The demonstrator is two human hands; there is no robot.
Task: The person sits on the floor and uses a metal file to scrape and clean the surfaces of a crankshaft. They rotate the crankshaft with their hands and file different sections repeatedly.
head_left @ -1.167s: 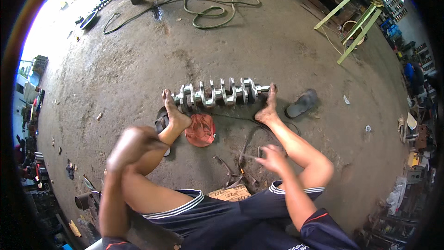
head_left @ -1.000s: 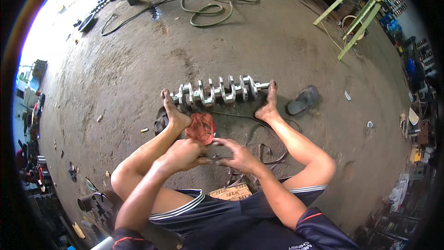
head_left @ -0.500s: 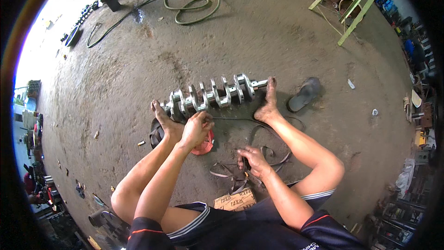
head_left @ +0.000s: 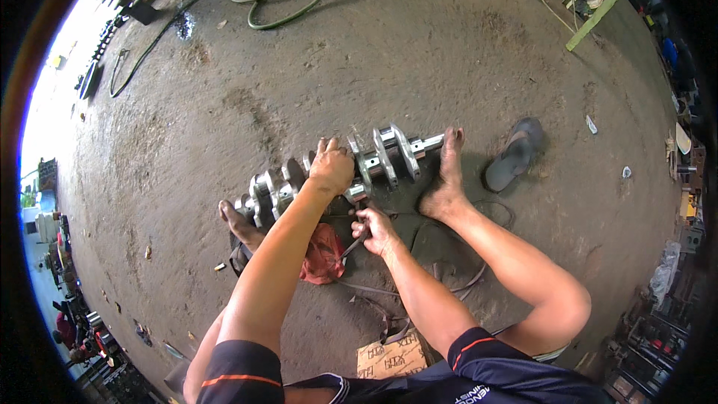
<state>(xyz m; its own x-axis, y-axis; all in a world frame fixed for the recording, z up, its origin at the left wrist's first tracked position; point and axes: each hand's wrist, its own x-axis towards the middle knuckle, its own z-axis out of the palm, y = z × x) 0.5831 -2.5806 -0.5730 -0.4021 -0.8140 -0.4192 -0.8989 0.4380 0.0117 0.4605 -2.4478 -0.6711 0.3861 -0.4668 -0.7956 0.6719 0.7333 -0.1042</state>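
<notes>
A shiny metal crankshaft [head_left: 381,161] lies slanted on the floor between my bare feet, its right end against my right foot. My left hand [head_left: 331,167] reaches over its middle, fingers bent down on it; whether they also pinch something is hidden. Close below, on the near side, my right hand [head_left: 376,230] is closed around a long dark strap [head_left: 350,249]. The strap's lower part trails in loops over the floor. A red cloth [head_left: 324,256] lies under the crankshaft's near side, next to my left forearm.
A printed cardboard box [head_left: 390,357] sits near my lap. To the right of my right foot lies a dark sandal [head_left: 514,155]. Farther off are a coiled green hose [head_left: 288,19] and a green-legged stand [head_left: 602,7]. Parts line the right edge.
My left hand has moved up onto the middle of the crankshaft. My right hand has come up and left with the strap, close to the crankshaft. The view has shifted.
</notes>
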